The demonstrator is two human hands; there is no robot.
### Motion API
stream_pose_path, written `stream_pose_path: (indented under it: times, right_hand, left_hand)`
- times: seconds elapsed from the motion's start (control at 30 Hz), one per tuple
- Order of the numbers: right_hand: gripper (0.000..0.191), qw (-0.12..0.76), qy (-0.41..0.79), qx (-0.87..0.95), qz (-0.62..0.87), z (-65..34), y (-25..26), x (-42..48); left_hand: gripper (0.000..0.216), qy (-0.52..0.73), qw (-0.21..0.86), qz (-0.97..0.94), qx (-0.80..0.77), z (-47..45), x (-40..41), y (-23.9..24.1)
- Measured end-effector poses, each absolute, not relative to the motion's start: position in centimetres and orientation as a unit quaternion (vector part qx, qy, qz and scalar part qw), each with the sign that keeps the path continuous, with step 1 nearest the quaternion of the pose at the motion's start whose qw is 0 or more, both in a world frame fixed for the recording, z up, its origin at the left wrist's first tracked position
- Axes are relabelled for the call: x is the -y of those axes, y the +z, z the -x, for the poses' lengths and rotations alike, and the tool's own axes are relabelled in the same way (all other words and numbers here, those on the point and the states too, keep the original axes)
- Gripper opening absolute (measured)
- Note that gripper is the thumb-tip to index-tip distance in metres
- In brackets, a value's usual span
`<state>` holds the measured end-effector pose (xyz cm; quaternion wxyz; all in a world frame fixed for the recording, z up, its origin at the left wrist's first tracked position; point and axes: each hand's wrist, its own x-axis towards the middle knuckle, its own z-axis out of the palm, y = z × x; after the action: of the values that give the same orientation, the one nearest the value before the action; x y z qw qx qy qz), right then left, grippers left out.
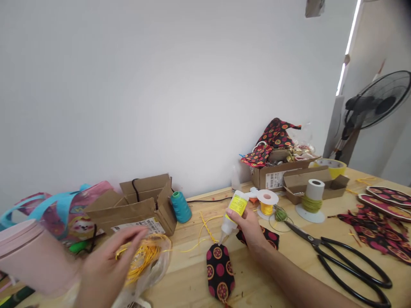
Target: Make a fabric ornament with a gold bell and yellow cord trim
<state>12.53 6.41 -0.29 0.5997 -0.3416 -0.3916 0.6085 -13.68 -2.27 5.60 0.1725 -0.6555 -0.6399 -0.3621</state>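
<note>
My right hand is wrapped round a white glue bottle with a yellow label, tilted with its nozzle down. The nozzle tip is at the top end of a dark patterned fabric pouch lying on the table. Yellow cord trails from the pouch's top. My left hand, a little blurred, is at the left in front of a bundle of yellow cord in a clear plastic bag. Its thumb and fingertips come together; anything between them is too small to make out. Another patterned fabric piece lies partly behind my right hand.
Large black scissors lie to the right, near cord spools and fabric scraps. Cardboard boxes, a teal thread cone and a filled box stand along the wall. A pink container is at left.
</note>
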Motion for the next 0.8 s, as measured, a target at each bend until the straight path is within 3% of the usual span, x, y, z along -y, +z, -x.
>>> stream_pose_path:
  times: [0.1, 0.23, 0.4, 0.53, 0.8]
  right_hand:
    - [0.029, 0.604, 0.569, 0.432, 0.354, -12.4, 0.0, -6.0]
    - [0.023, 0.577, 0.455, 0.559, 0.385, -12.6, 0.7, -5.0]
    - [0.024, 0.515, 0.32, 0.693, 0.389, -12.4, 0.8, -4.3]
    - [0.027, 0.491, 0.294, 0.715, 0.4, -11.8, 0.2, -4.2]
    - [0.026, 0.486, 0.264, 0.715, 0.428, -11.9, 0.3, -4.2]
  left_hand:
    - [0.015, -0.287, 0.103, 0.823, 0.479, 7.9, 1.7, 5.3]
    - [0.012, -0.18, 0.0, 0.877, 0.445, 4.8, 1.1, 2.4]
    - [0.009, -0.204, -0.044, 0.877, 0.433, 5.3, 1.4, 0.4]
    - [0.007, -0.23, -0.033, 0.908, 0.35, 4.9, 1.6, -0.7]
    - [0.009, -0.236, -0.068, 0.897, 0.366, 4.2, 1.7, -1.6]
